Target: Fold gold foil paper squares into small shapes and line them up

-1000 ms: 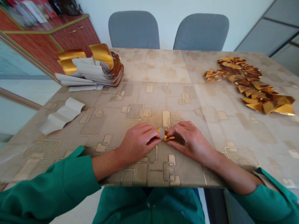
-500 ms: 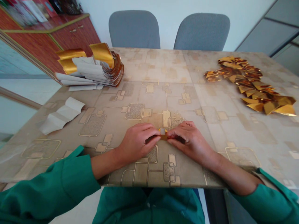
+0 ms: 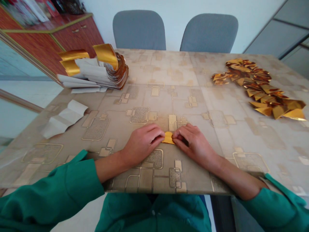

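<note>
A small folded piece of gold foil paper (image 3: 168, 138) lies between my hands near the front edge of the table. My left hand (image 3: 144, 140) pinches its left end between thumb and fingers. At the right end, my right hand (image 3: 194, 141) grips it the same way. The gold face shows upward, and both ends are hidden by my fingertips. A creased sheet with its pale side up (image 3: 66, 118) rests to the left of my left hand, apart from it.
At the back left stands a stack of folded gold-and-white paper sheets (image 3: 96, 74). Folded gold foil pieces (image 3: 256, 80) form a curving pile on the right. Two grey chairs (image 3: 139, 30) stand behind the patterned table (image 3: 149, 96). A reddish wooden cabinet (image 3: 72, 35) is beyond the left corner.
The gold paper between my fingers has flattened, and its pale inner side no longer shows. My hands have shifted only slightly, and both still hold the ends.
</note>
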The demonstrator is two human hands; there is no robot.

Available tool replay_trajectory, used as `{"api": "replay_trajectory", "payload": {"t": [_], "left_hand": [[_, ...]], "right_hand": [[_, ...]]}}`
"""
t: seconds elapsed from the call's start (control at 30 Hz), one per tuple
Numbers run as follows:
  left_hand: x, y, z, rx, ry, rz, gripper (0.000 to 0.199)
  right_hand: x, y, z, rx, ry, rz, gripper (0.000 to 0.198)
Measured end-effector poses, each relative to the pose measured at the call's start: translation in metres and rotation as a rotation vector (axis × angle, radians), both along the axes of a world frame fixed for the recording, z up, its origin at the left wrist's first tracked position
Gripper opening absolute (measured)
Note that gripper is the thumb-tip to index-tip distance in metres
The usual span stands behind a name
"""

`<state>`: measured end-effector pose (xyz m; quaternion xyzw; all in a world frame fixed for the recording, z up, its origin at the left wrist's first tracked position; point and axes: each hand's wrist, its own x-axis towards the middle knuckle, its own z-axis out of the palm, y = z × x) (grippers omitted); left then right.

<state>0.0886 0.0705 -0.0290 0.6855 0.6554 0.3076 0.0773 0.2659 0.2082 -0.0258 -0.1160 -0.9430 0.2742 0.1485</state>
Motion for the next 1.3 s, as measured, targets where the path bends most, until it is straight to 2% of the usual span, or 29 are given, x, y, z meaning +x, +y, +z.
{"api": "replay_trajectory", "payload": {"t": [0.2, 0.27, 0.4, 0.57, 0.77, 0.9, 1.1, 1.3], "left_hand": [[-0.005, -0.001, 0.001, 0.006, 0.146, 0.0, 0.018], [-0.005, -0.002, 0.003, 0.05, 0.243, -0.053, 0.021], [-0.001, 0.0, 0.005, 0.103, 0.407, -0.261, 0.03], [-0.003, 0.0, 0.002, 0.104, 0.453, -0.265, 0.029], [-0.013, -0.007, 0.0, 0.13, 0.422, -0.315, 0.033], [-0.01, -0.004, 0.006, 0.096, 0.483, -0.356, 0.029], [-0.009, -0.006, 0.005, 0.063, 0.548, -0.398, 0.028], [-0.014, -0.017, 0.005, 0.04, 0.582, -0.378, 0.034]], "right_hand": [[0.0, -0.002, -0.006, 0.178, -0.031, -0.068, 0.009], [0.0, -0.003, -0.007, 0.206, -0.039, -0.081, 0.008], [0.0, -0.004, -0.005, 0.24, -0.039, -0.068, 0.005], [0.002, -0.003, 0.0, 0.368, -0.061, -0.037, 0.009], [0.004, -0.006, -0.002, 0.351, -0.049, -0.066, 0.009], [-0.004, -0.017, -0.005, 0.41, -0.028, -0.108, 0.014], [-0.015, -0.032, -0.007, 0.446, -0.097, -0.201, 0.009], [-0.011, -0.028, -0.01, 0.368, -0.109, -0.227, 0.006]]}}
